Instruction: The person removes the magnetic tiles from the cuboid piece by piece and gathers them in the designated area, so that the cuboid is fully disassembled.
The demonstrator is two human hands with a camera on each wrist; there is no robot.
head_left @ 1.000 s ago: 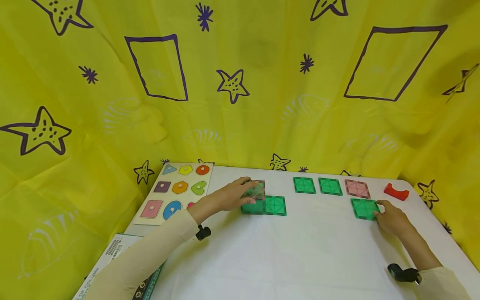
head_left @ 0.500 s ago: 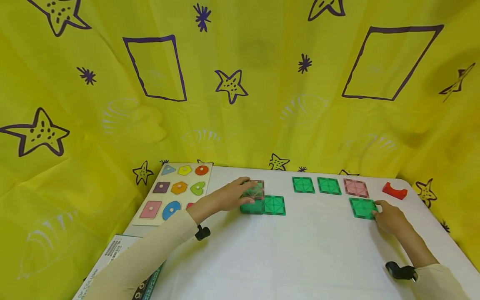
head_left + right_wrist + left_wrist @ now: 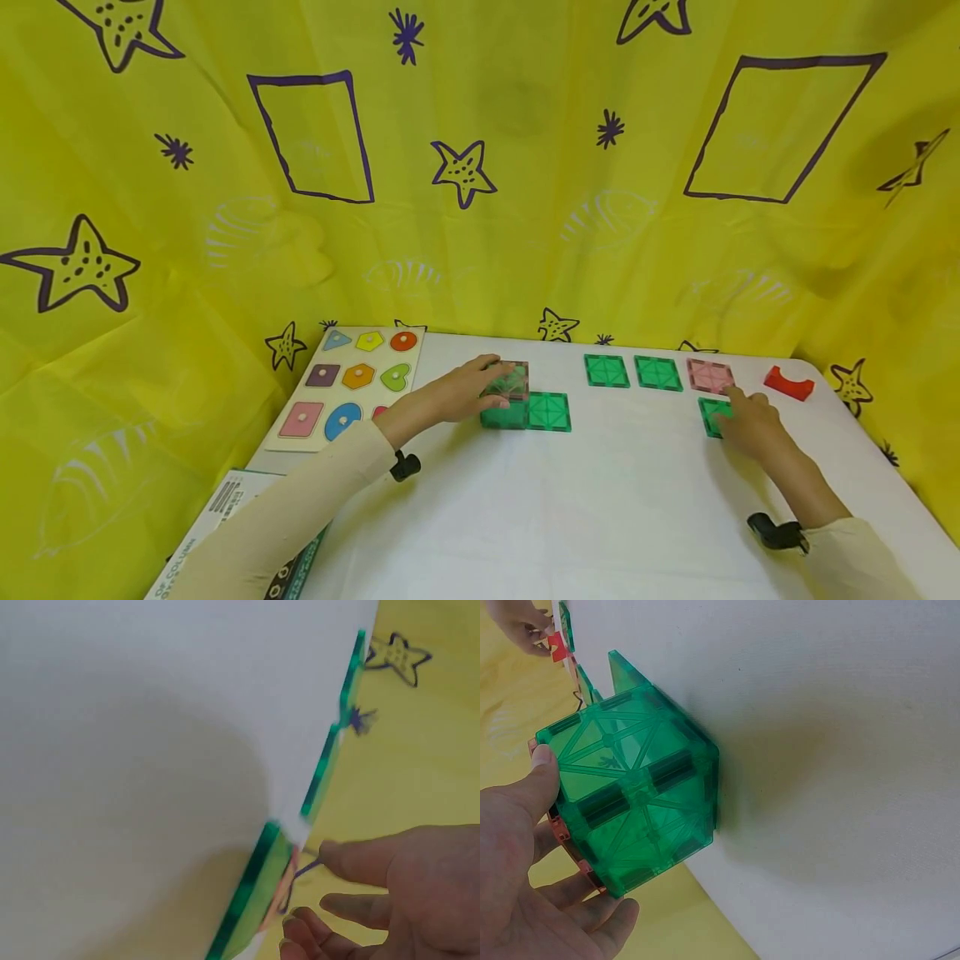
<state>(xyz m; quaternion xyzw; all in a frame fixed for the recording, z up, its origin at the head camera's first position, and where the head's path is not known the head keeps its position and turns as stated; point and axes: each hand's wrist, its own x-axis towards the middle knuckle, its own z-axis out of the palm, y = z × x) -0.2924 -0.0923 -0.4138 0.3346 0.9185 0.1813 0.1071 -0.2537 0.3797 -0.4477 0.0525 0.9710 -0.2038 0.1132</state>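
Observation:
In the head view my left hand (image 3: 461, 393) holds a small cube of translucent magnetic tiles (image 3: 504, 415) by its top. The left wrist view shows the cube's green walls (image 3: 641, 802) and pinkish top edge, thumb on one side and fingers on another. A flat green magnetic tile (image 3: 550, 412) lies against the cube's right side. My right hand (image 3: 759, 429) hovers over another green magnetic tile (image 3: 708, 417), partly covering it, with its fingertips near a pink magnetic tile (image 3: 707, 375). The right wrist view shows its thumb and fingers spread with nothing between them.
Two green magnetic tiles (image 3: 607, 371) lie in the back row, left of the pink one. A red notched block (image 3: 789, 384) sits at the back right. A shape puzzle board (image 3: 307, 417) and a box (image 3: 217, 504) are on the left. Yellow curtain hangs behind the table.
My right hand has left the right edge of the green tile and moved left and up over it, toward the pink tile. My left hand stays on the cube.

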